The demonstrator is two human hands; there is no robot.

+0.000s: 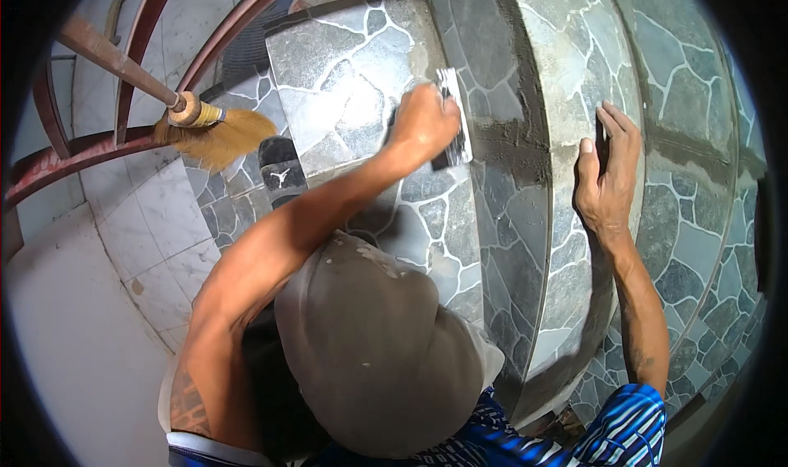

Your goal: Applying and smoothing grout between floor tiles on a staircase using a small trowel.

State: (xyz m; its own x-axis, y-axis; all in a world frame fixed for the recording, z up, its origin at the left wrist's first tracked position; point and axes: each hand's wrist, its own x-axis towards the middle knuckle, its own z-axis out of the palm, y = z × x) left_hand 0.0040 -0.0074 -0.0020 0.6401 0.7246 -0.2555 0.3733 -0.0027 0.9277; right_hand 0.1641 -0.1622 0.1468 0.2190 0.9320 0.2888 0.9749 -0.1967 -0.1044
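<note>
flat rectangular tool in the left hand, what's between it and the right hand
In the head view, dark stone-patterned tiles, a dark mortar-like band and a paler stone-patterned step lie between that tool and the right hand.

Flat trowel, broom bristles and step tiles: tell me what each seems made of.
Flat trowel: probably smooth metal, judging by its thin, bright edge. Broom bristles: likely plant fibre, matte, being fine, golden and splayed. Step tiles: ceramic or stone, I can't tell; semi-gloss, since a glare spot shows.
</note>
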